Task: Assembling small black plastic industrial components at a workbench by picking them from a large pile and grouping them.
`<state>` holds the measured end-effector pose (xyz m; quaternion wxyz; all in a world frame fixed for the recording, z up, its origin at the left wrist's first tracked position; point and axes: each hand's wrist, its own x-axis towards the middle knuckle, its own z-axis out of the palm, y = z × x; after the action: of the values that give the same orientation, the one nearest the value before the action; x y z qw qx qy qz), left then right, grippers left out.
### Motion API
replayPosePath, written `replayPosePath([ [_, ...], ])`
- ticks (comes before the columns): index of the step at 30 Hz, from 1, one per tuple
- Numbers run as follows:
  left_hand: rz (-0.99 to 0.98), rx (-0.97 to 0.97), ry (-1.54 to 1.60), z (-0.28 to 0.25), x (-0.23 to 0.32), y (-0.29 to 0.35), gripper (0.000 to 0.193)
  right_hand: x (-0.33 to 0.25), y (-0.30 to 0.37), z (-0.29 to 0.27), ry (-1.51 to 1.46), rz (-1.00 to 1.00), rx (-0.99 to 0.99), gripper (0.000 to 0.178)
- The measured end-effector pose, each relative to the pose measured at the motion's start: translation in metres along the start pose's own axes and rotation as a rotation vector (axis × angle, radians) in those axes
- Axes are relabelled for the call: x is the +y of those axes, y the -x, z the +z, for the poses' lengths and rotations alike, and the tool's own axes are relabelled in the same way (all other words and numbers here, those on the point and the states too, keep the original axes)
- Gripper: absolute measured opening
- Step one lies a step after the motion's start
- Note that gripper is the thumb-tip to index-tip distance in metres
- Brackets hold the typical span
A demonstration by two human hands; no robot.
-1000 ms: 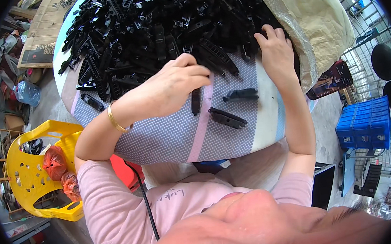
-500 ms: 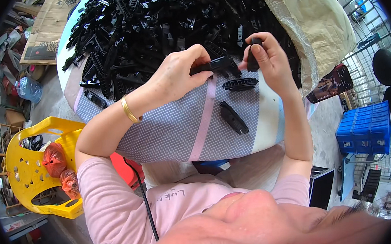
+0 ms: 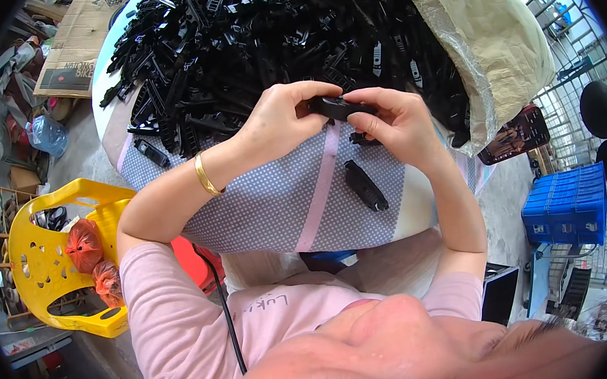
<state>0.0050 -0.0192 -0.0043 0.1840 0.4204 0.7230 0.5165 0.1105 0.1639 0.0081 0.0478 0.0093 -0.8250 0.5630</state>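
Note:
Both hands meet over the near edge of a heap of black plastic parts (image 3: 235,65). Between them is a long, dark black plastic part (image 3: 332,107); its exact kind does not show. My left hand (image 3: 282,124) pinches its left end between thumb and fingers. My right hand (image 3: 400,125) has thumb and fingers closed around the right end; whether a second piece is in there is hidden. On the dotted cloth (image 3: 262,211) lies one similar part (image 3: 365,185). Another part (image 3: 361,139) shows partly beside my right hand, and one more (image 3: 151,153) lies left of my forearm.
A beige sack (image 3: 500,42) lies open at the heap's right, with a phone (image 3: 515,135) below it. A blue crate (image 3: 564,203) stands on the right. At left are a yellow chair (image 3: 34,285) holding red bags (image 3: 83,246), and a cardboard sheet (image 3: 71,54).
My right hand has moved left and lower with its black piece, reaching the part in my left hand. It now partly covers the upper part on the cloth. My left hand has barely shifted.

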Motion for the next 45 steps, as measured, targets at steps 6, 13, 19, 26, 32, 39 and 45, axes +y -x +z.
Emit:
replayPosePath([
  [6, -0.034, -0.012, 0.059, -0.001, 0.005, 0.0, 0.043, 0.003, 0.003, 0.002, 0.418, -0.342, 0.117, 0.029],
  [13, 0.181, 0.111, -0.164, 0.002, 0.005, 0.0, 0.043, 0.004, -0.003, -0.007, 0.674, -0.557, 0.346, 0.058],
  [19, 0.431, 0.146, -0.327, 0.002, 0.006, -0.001, 0.037, 0.006, 0.003, -0.005, 0.699, -0.489, 0.193, 0.038],
  [26, 0.087, -0.05, -0.067, 0.004, 0.009, 0.006, 0.033, 0.008, -0.003, -0.02, 0.264, -0.195, 0.066, 0.028],
  [32, 0.247, -0.41, -0.183, 0.017, 0.004, 0.012, 0.03, 0.045, -0.029, -0.052, 1.111, -0.217, 0.497, 0.026],
  [39, 0.524, -0.015, -1.011, 0.014, -0.01, -0.009, 0.016, 0.048, -0.027, -0.043, 1.335, 0.02, 0.344, 0.022],
  [45, 0.473, 0.083, -0.686, 0.008, -0.006, -0.015, 0.013, 0.034, -0.018, -0.035, 0.575, -0.322, 0.363, 0.012],
])
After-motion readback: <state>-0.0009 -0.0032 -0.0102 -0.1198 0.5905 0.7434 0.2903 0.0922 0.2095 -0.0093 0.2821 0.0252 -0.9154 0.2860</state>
